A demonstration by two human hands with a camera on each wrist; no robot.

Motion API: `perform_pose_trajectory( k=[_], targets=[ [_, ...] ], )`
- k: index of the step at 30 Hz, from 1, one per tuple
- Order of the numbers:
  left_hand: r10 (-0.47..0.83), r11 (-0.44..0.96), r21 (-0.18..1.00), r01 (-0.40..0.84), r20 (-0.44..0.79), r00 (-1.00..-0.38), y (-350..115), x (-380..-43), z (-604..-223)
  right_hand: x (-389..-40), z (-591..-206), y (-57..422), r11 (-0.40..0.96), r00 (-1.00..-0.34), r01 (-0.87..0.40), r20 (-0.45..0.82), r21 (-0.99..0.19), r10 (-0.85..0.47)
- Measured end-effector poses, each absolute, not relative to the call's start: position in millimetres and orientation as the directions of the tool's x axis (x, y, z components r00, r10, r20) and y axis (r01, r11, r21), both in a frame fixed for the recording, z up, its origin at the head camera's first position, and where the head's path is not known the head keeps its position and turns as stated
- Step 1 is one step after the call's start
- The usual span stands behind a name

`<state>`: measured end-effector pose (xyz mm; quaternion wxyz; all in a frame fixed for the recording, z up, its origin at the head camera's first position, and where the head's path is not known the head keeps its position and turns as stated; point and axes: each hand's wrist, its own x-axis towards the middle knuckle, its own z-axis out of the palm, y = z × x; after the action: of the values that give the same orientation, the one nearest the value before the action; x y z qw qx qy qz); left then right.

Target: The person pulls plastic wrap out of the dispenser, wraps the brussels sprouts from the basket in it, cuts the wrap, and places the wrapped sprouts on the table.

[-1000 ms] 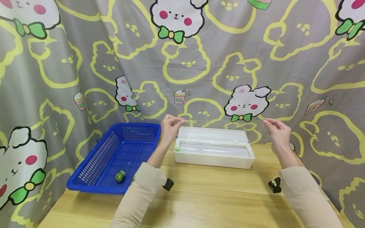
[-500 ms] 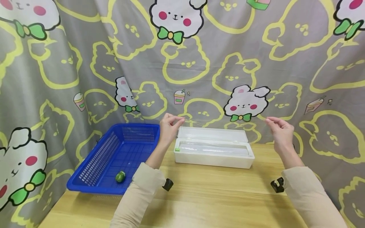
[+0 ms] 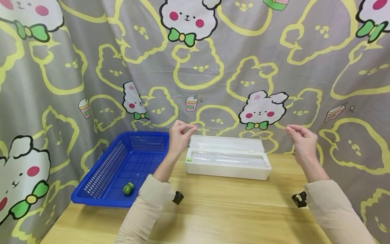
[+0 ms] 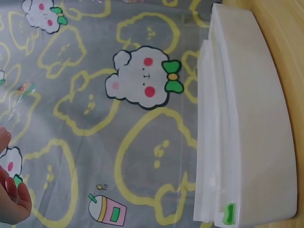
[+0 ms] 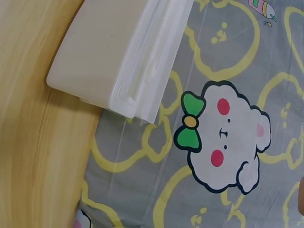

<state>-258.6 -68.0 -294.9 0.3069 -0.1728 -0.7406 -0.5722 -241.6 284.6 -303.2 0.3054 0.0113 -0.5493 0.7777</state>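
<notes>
Raised in front of the curtain, my left hand [image 3: 179, 139] pinches one end of a sheet of clear cling film [image 4: 21, 95] between thumb and fingers. My right hand [image 3: 304, 145] pinches the other end. Stretched between them, the film is nearly invisible, showing as faint glints beside the left fingers. Below and behind it stands a long white cling film dispenser box [image 3: 226, 172], its lid [image 3: 230, 144] tipped back. A shiny roll of film [image 3: 228, 159] lies inside, and a small green slider [image 3: 189, 159] sits at the box's left end.
A blue plastic basket [image 3: 100, 202] stands on the left of the wooden table [image 3: 237, 210], partly behind the left forearm. Inside it lies a small round green vegetable [image 3: 128, 188] with pale streaks. A grey patterned curtain [image 3: 210, 91] closes off the back and sides.
The right hand has drifted to the right and the left hand slightly left, so the gap between them is wider. Box, basket and vegetable have stayed in place.
</notes>
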Motion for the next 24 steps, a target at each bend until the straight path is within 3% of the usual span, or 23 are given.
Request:
perform_pose_trajectory(
  k=[24],
  targets=[
    [-0.088, 0.259, 0.75, 0.609, 0.646, -0.758, -71, -237, -288, -221, -299, 287, -0.257, -0.775, -0.585, 0.435, -0.769, 0.459]
  ],
)
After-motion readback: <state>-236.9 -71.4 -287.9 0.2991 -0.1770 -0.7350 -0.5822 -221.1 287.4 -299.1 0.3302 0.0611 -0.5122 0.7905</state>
